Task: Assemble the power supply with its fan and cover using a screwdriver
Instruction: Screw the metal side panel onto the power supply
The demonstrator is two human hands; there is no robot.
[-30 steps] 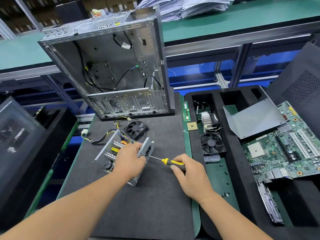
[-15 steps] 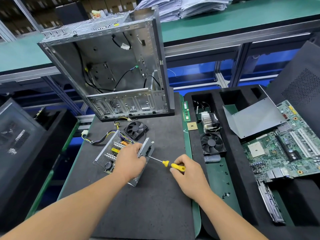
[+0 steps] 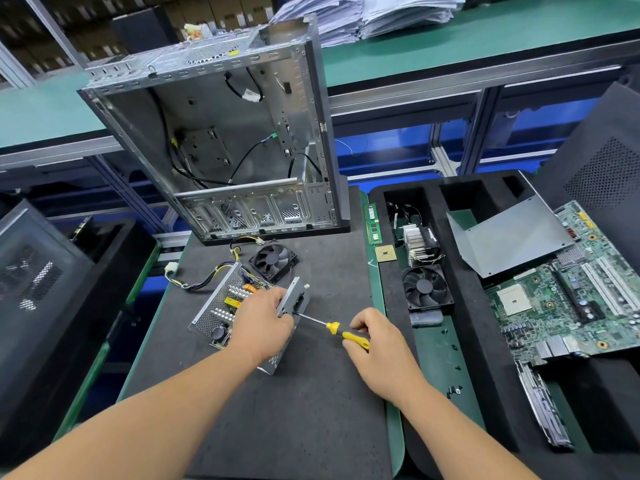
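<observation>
The open power supply (image 3: 221, 306) lies on the dark foam mat, its circuit board and coloured wires exposed. My left hand (image 3: 261, 323) grips its upright metal end plate (image 3: 294, 299). My right hand (image 3: 377, 344) holds the yellow-handled screwdriver (image 3: 341, 332), whose tip meets the lower part of that end plate. A small black fan (image 3: 273, 259) lies loose just behind the power supply. A bent grey metal cover (image 3: 509, 237) rests in the tray on the right.
An empty computer case (image 3: 221, 150) stands at the back of the mat (image 3: 277, 410). The black foam tray (image 3: 485, 375) on the right holds a heatsink, a second fan (image 3: 426, 287), a motherboard (image 3: 568, 292) and loose screws (image 3: 453, 389). A black case panel (image 3: 34, 271) leans at left.
My right hand has shifted along the screwdriver handle, so more of the yellow grip shows. The left hand and power supply stay where they were.
</observation>
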